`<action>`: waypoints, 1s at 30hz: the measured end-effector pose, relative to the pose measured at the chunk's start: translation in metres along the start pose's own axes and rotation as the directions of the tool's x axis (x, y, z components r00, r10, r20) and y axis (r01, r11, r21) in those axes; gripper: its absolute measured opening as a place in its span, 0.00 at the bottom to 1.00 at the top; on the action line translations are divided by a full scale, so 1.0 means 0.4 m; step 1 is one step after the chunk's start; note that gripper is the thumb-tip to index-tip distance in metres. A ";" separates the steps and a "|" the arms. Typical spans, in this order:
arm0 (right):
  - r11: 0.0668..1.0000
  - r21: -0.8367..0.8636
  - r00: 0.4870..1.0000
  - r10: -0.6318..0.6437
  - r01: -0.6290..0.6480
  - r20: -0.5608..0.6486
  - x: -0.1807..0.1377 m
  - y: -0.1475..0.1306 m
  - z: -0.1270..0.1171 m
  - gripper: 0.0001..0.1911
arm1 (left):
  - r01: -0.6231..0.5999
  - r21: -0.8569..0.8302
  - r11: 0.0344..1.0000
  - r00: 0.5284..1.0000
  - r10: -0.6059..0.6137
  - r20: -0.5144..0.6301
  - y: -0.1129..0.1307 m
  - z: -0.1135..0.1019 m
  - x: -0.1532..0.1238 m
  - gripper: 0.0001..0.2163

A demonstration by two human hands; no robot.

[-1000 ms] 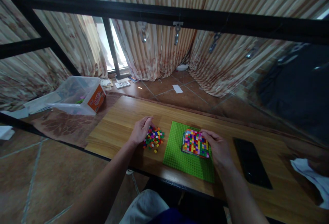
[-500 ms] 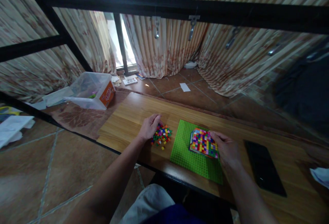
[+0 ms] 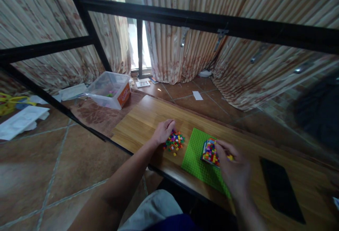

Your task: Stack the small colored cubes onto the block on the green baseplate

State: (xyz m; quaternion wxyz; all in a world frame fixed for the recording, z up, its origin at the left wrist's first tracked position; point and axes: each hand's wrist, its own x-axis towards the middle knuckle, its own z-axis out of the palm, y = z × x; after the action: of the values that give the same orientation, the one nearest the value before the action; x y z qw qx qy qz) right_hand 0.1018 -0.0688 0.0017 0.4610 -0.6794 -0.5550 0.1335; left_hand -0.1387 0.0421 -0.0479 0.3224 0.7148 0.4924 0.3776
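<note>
A green studded baseplate lies on the wooden table. On it is a square slab of many-coloured small bricks, tilted up on its right side. My right hand is closed on the slab's right edge and hides part of it; the hand is blurred. A pile of loose coloured bricks lies left of the baseplate. My left hand rests curled on the table, touching the pile's left side; I cannot see anything in its fingers.
A black phone lies on the table at the right. A clear plastic box with an orange label stands on a patterned cloth at the back left. A black metal frame crosses above. Curtains hang behind, over a tiled floor.
The camera has swung left. My right hand has moved over the brick slab and tipped its right side up off the baseplate. My left hand stays at the loose pile.
</note>
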 end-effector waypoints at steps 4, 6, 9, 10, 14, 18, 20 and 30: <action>0.973 -0.033 0.906 -0.201 0.230 0.373 -0.047 -0.070 0.099 0.12 | -0.002 -0.004 1.000 1.000 0.002 -0.011 -0.003 0.004 0.001 0.21; 0.957 -0.116 0.888 -0.195 0.265 0.416 -0.060 -0.074 0.147 0.13 | 0.000 -0.009 1.000 1.000 0.000 -0.011 -0.003 0.004 0.001 0.20; 0.929 -0.230 0.884 -0.167 0.289 0.436 -0.064 -0.062 0.196 0.13 | 0.005 -0.016 1.000 1.000 -0.005 -0.004 0.000 0.003 0.001 0.19; 0.921 -0.251 0.881 -0.162 0.297 0.445 -0.062 -0.058 0.205 0.14 | 0.005 -0.017 1.000 1.000 -0.005 -0.004 0.002 0.003 0.000 0.19; 0.910 -0.282 0.871 -0.146 0.304 0.468 -0.053 -0.050 0.227 0.14 | 0.011 -0.025 1.000 1.000 -0.011 -0.012 0.006 0.000 0.000 0.19; 0.916 -0.273 0.877 -0.146 0.295 0.459 -0.054 -0.049 0.231 0.14 | 0.014 -0.027 1.000 1.000 -0.014 -0.006 0.005 0.000 0.000 0.19; 0.927 -0.236 0.886 -0.170 0.292 0.431 -0.059 -0.055 0.220 0.15 | 0.014 -0.028 1.000 1.000 -0.014 -0.006 0.003 0.001 0.000 0.19; 0.993 -0.065 0.984 -0.089 0.100 0.156 -0.064 -0.029 0.018 0.14 | 0.005 -0.020 1.000 1.000 -0.005 0.003 0.005 -0.004 0.001 0.21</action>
State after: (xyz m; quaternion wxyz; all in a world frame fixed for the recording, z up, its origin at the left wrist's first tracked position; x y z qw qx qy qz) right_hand 0.0806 -0.0883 -0.0018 0.3980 -0.6564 -0.6247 0.1431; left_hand -0.1389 0.0422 -0.0452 0.3309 0.7109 0.4900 0.3807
